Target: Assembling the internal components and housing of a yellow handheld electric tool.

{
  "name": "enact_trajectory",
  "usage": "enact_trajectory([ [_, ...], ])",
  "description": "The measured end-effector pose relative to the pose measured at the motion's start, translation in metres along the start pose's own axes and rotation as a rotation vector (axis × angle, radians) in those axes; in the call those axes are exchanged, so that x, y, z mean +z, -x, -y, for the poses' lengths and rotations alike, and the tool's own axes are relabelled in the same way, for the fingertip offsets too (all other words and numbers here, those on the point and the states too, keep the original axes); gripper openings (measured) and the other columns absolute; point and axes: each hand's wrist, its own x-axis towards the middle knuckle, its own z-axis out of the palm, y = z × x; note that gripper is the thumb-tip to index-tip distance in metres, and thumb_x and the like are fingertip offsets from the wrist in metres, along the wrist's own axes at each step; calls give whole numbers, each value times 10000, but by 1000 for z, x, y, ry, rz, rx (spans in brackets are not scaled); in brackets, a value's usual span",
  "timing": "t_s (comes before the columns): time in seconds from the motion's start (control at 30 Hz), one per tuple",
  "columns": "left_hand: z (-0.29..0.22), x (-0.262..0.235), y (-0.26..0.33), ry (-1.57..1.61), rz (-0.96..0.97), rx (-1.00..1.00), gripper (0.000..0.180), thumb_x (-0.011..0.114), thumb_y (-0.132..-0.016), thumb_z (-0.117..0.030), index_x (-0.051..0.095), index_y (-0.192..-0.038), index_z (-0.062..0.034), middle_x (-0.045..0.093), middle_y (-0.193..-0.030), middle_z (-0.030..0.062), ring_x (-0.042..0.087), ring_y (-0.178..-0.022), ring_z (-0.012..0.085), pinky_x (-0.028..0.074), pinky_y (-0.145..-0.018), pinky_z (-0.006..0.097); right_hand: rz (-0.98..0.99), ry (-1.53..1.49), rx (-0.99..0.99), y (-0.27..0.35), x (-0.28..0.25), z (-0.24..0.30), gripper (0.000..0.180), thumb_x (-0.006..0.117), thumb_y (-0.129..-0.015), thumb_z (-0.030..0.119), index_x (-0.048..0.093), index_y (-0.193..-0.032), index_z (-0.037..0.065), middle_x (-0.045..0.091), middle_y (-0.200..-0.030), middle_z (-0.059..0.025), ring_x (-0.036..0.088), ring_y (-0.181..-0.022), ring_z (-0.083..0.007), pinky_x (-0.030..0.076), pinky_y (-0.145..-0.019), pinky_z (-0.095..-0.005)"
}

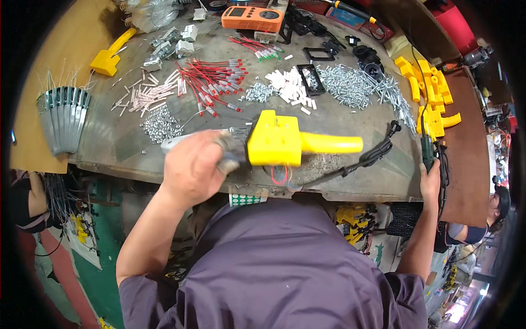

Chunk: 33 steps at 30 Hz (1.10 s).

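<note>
My left hand (193,167) is closed round the metal, dark-collared end of a yellow-handled tool (274,143). The tool lies across the bench front, its yellow handle pointing right; thin red and blue wires show beneath its housing. From the housing's underside area a black power cord (364,159) runs right in a tied bundle. Off to the right, my right hand (431,178) grips a dark green electric screwdriver (427,149), which stands roughly upright beside the yellow parts. My fingers partly hide the metal end on the left.
Silver screws (348,85), white sleeves (287,85), red wires (211,79) and nuts (160,125) lie in heaps across the metal bench. Yellow housings (433,90) are piled at right, metal blades (61,120) at left. An orange meter (252,18) stands at the back.
</note>
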Motion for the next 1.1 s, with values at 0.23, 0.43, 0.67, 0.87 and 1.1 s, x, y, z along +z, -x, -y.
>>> enact_trajectory([
  [0.23,3,-9,-41,286,49,-458,363,607,-842,-75,475,-1177,-32,620,-1003,183,611,-888,390,487,-738,428,-310,97,-204,9,6,41,415,663,-819,123,533,-1200,26,515,-1149,-209,517,-1046,-371,420,-923,-440],
  [0.43,9,1,-40,274,255,-577,366,604,-851,-88,478,-1190,-39,624,-1014,213,598,-962,404,478,-805,432,-105,-661,-1236,104,-3,248,350,720,-668,98,643,-1009,90,591,-987,-87,577,-925,-258,472,-791,-397],
  [0.67,7,10,-42,274,326,-620,331,603,-849,-95,497,-1158,-42,632,-972,210,613,-904,406,492,-753,434,-6,-676,-1446,124,15,308,268,624,-743,144,644,-999,67,585,-1026,-79,564,-965,-236,451,-865,-387],
  [0.87,-9,39,-53,295,-31,-497,322,547,-825,-14,494,-1141,15,587,-1021,214,574,-931,390,450,-820,433,149,-718,-1466,129,17,309,237,593,-763,147,623,-978,53,563,-1024,-87,548,-988,-244,449,-870,-389],
  [1.1,-17,51,-54,355,-68,-241,336,539,-781,41,479,-1112,34,546,-939,175,524,-786,368,438,-716,430,-6,-746,-1358,130,18,298,248,587,-785,194,622,-1008,92,541,-1035,-53,527,-976,-234,430,-857,-388],
])
